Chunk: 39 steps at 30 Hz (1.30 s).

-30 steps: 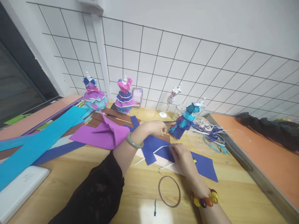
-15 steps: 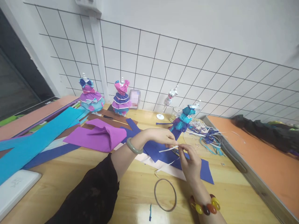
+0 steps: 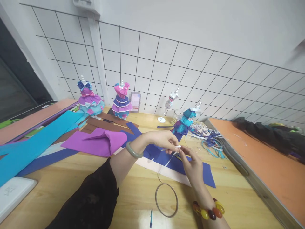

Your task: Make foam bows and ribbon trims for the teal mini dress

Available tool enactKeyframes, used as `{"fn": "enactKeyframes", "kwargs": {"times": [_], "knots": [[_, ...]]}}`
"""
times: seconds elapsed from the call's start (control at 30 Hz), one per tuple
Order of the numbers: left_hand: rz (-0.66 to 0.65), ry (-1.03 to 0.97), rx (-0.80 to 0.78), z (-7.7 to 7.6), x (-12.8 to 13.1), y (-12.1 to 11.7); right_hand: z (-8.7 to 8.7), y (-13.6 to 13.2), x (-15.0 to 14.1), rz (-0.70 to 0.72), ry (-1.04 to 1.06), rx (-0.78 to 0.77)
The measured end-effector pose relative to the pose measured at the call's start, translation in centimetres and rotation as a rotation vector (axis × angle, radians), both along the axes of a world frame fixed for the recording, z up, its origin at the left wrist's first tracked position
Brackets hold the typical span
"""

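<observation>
Between my two hands is a narrow white paper strip (image 3: 166, 162), its tail hanging toward the table. My left hand (image 3: 164, 140), with a green bangle on the wrist, pinches it from the left. Opposite, the fingertips of my right hand (image 3: 192, 165) close on the same strip; a beaded bracelet is on that wrist. Dark blue crepe paper (image 3: 207, 175) lies beneath both hands, over a pale pink strip (image 3: 145, 163). Part of a yellow-and-dark tool (image 3: 177, 156) shows under the fingers; its kind is hidden.
Small dress forms in paper dresses stand at the back: a purple one (image 3: 89, 98), a striped one (image 3: 121, 105), a teal one (image 3: 187, 122). Purple paper (image 3: 95, 141) and turquoise paper (image 3: 47, 136) lie left. A ring (image 3: 166, 200) lies in front, paper scraps (image 3: 207, 133) right.
My fingertips have drawn together, and the strip's white end now shows folded or bunched between them. The view has shifted slightly.
</observation>
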State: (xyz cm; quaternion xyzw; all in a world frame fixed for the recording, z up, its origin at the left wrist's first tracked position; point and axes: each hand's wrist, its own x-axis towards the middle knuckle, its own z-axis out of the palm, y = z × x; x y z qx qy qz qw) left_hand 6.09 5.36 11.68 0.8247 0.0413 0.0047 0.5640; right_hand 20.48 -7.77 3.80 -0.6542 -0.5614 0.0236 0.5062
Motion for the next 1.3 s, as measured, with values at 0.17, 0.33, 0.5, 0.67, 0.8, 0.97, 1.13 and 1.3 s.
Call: {"fn": "enactKeyframes", "kwargs": {"times": [0.17,0.33,0.5,0.67,0.8,0.97,1.13,1.3], "knots": [[-0.068,0.024,-0.027,0.9,-0.8,0.1,0.3,-0.1,-0.5,0.050,0.154,-0.079],[-0.001,0.012,-0.039,1.3,-1.3,0.3,-0.2,0.2,-0.4,0.126,0.508,-0.147],[0.101,-0.010,-0.010,1.0,-1.2,0.8,-0.5,0.4,-0.5,0.296,0.759,-0.219],[0.201,-0.057,-0.021,1.5,-1.4,0.6,0.2,0.0,-1.5,0.441,0.714,-0.341],[0.294,-0.135,-0.024,2.2,-2.0,0.7,0.3,-0.1,-1.8,0.420,0.696,-0.403],[0.312,-0.226,-0.061,2.4,-2.7,1.5,0.1,0.0,-1.6,0.422,0.682,-0.400],[0.307,-0.282,-0.087,2.3,-2.9,1.9,-0.1,-0.1,-1.8,0.450,0.730,-0.397],[0.320,-0.290,-0.111,2.5,-3.2,1.9,-0.2,-0.2,-1.9,0.533,0.818,-0.389]]}}
